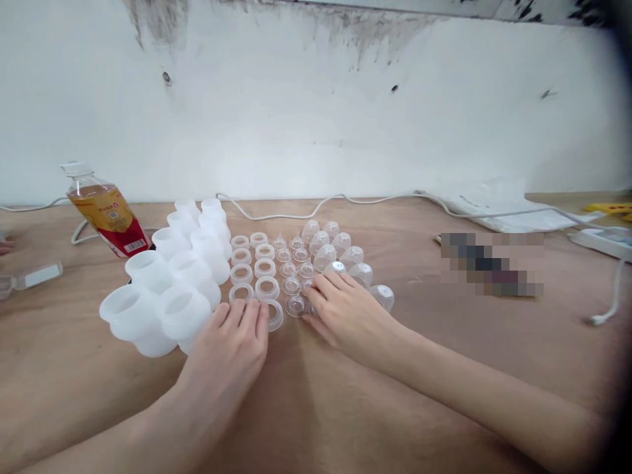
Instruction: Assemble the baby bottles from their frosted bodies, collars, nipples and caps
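Observation:
Several frosted white bottles [185, 313] stand in two columns on the left of the wooden table. Beside them lie two columns of translucent rings [267, 288], then two columns of clear nipples [296, 305], then clear domed caps [382, 297]. My left hand [234, 336] is over the front of the ring columns, fingers pressed together, hiding a ring; what it holds, if anything, is hidden. My right hand [345, 309] reaches over the front nipples and caps, its fingers curled around something small that I cannot make out.
A drink bottle [111, 217] stands behind the white bottles at the left. A white cable [296, 216] runs along the wall. At the right are a plastic bag [494, 204], a blurred-out flat object [486, 263] and a power strip [605, 242]. Another person's fingers [6, 247] show at the left edge.

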Available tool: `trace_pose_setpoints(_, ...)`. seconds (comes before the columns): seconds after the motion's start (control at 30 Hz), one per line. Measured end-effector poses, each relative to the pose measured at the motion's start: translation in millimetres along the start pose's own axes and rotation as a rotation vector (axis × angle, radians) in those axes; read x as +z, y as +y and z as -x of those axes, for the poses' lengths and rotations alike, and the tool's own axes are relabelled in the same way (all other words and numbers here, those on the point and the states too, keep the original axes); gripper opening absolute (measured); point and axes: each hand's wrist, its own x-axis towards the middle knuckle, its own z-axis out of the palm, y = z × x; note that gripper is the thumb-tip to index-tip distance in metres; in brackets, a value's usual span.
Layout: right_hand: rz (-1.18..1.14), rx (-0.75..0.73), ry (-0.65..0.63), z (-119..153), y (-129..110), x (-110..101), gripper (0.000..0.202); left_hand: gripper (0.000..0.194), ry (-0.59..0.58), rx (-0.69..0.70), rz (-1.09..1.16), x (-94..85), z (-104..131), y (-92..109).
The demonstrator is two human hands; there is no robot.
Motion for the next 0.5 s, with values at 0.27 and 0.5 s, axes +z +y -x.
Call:
trace_pose_setpoints(0.27, -0.15, 0.055, 0.056, -9, -2, 4, 0.02, 0.027, -0.023, 0.06, 0.066, 1.3, -1, -2)
trace_pose_setpoints(0.5, -0.178, 0.056, 0.089, -9, -7, 8, 0.02, 0.03, -0.04, 0.054, 0.049, -2.4, -6, 2)
